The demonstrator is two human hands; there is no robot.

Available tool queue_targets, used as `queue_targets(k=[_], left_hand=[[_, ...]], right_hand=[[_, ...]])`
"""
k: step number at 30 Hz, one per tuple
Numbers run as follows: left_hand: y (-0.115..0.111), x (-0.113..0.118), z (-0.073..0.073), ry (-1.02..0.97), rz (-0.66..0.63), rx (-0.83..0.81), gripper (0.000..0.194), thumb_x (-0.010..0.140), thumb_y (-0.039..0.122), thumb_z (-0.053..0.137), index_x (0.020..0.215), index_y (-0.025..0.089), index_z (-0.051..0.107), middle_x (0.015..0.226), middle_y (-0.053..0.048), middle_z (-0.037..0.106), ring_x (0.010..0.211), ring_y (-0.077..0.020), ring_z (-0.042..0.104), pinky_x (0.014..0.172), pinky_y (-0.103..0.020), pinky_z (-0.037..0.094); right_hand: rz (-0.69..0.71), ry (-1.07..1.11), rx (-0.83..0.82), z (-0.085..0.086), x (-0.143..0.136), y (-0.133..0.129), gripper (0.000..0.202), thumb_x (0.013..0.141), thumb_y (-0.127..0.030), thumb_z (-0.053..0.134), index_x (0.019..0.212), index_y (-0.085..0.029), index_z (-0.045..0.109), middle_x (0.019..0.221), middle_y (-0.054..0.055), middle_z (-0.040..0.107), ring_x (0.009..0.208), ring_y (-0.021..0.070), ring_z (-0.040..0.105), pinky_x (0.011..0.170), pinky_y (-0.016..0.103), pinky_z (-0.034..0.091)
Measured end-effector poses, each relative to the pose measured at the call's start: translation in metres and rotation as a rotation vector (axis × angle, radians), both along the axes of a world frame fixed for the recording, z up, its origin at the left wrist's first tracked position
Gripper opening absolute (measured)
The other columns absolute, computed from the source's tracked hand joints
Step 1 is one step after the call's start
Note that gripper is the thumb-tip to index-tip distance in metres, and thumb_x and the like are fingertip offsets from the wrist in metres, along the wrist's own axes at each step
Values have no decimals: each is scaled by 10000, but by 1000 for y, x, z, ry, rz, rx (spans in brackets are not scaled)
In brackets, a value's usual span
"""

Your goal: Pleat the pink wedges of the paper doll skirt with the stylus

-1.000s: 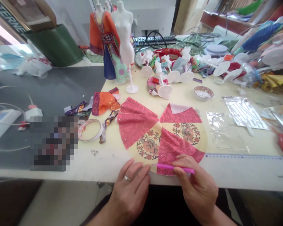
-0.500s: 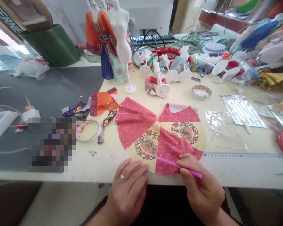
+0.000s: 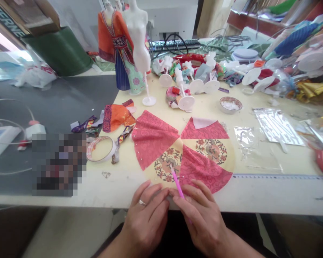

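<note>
For even handling of the edge, the round cloth piece (image 3: 190, 157) is best supported flat on the counter (image 3: 104, 190) while its near rim is worked between the two hands. Light, level pressure is advised from the left hand (image 3: 149, 211), so that the pale panel with the floral medallion (image 3: 168, 165) is not drawn askew against the adjoining red panel (image 3: 204, 170). The pink pen (image 3: 177, 183) should be directed away from the cloth whenever marking is not required, since a stray line could be left on the medallion; whether contact is made by its tip cannot be told. Small white dots, possibly pin heads, are seen along the outer edge of the left red panel (image 3: 153, 141), and care is advised there. The cloth piece is positioned directly beyond the fingertips, with its near rim reached by both hands and partly covered by the right hand (image 3: 200, 211). The left fingers are set close together and bent at the rim; whether the cloth is pinched or merely pressed cannot be told. The right fingers are closed around the pen, which is slanted over the medallion, and their tips are placed just beside the left fingertips.
</note>
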State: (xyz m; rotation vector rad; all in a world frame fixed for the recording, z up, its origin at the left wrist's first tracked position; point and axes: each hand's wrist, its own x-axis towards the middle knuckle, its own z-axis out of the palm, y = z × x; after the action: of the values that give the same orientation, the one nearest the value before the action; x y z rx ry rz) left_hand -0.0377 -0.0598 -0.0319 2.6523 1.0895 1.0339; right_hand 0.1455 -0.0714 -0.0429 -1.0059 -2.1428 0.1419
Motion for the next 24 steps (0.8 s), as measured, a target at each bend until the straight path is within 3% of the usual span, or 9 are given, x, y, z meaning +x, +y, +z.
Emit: queue_targets(k=[17, 24], left_hand=[[1, -4, 1, -28, 2, -12, 205, 741, -33, 524, 855, 100, 631, 924, -116, 711, 960, -255, 601, 916, -484, 427], [2, -3, 1, -15, -7, -15, 193, 739, -25, 543, 864, 89, 634, 940, -114, 708, 944, -247, 600, 916, -470, 432]], right_hand=[[15, -145, -73, 0, 2, 0, 368, 832, -57, 395, 1179, -103, 511, 1008, 81, 664, 1048, 230, 514, 1016, 491, 304], [-13, 65, -132, -3, 5, 1, 371, 804, -25, 420, 1158, -92, 509, 970, 86, 650, 959, 207, 537, 971, 478, 356]])
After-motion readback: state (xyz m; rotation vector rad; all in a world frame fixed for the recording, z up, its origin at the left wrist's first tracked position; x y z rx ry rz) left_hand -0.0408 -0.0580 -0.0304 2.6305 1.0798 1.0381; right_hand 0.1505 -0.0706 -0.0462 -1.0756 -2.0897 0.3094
